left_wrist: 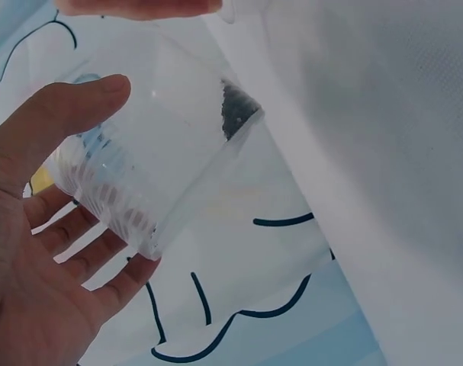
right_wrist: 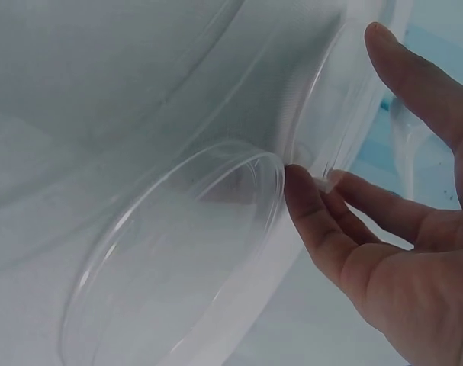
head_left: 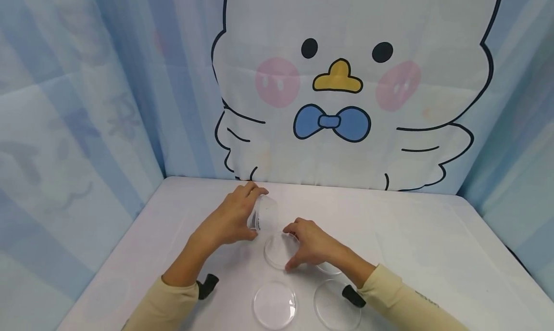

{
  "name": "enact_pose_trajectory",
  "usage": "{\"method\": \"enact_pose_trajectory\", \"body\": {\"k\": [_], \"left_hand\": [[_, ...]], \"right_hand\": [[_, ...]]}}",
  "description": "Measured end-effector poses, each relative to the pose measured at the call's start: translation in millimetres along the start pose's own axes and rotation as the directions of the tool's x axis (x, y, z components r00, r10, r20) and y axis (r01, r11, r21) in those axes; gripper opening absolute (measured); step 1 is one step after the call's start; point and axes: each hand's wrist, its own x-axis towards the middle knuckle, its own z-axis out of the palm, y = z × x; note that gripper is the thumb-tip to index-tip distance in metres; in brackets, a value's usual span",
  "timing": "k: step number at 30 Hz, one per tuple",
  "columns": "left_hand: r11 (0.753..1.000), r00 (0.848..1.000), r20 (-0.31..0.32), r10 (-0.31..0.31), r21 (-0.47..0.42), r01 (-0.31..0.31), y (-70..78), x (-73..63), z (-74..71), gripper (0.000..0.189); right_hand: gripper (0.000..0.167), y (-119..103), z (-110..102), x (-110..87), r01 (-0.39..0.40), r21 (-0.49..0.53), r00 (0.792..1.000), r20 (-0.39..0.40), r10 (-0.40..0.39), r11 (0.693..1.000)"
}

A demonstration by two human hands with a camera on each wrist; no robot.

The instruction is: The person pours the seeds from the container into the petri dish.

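My left hand (head_left: 231, 218) grips a clear, tube-shaped plastic pack (head_left: 267, 213) toward the back of the table. In the left wrist view the thumb lies over one side of the pack (left_wrist: 162, 114) and the fingers curl under its ridged end; a dark patch shows at its far end. My right hand (head_left: 313, 244) spans a clear round petri dish (head_left: 277, 254), thumb and fingertips at opposite sides of its rim. The right wrist view shows this dish (right_wrist: 326, 107) low at the white surface, with another clear dish (right_wrist: 178, 252) nearer the camera.
Two clear dishes lie in the front row, one left (head_left: 274, 305) and one right (head_left: 331, 314). Another dish (head_left: 330, 268) is partly hidden under the right wrist. Black wrist cameras (head_left: 207, 286) stick out at both cuffs. A printed curtain (head_left: 329, 162) hangs behind the white table (head_left: 415, 254).
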Motion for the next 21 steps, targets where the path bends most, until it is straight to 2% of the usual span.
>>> {"method": "enact_pose_trajectory", "body": {"k": [12, 21], "left_hand": [[0.984, 0.999, -0.015, 0.051, 0.171, -0.048, 13.1, -1.8, -3.8, 0.087], [0.966, 0.992, -0.026, 0.120, 0.235, -0.110, 19.5, -1.1, -2.0, 0.088]], "right_hand": [[0.078, 4.1, 3.2, 1.3, 0.013, 0.009, 1.000, -0.014, -0.013, 1.000], [0.078, 2.8, 2.1, 0.5, -0.008, 0.015, 1.000, -0.011, 0.008, 1.000]]}}
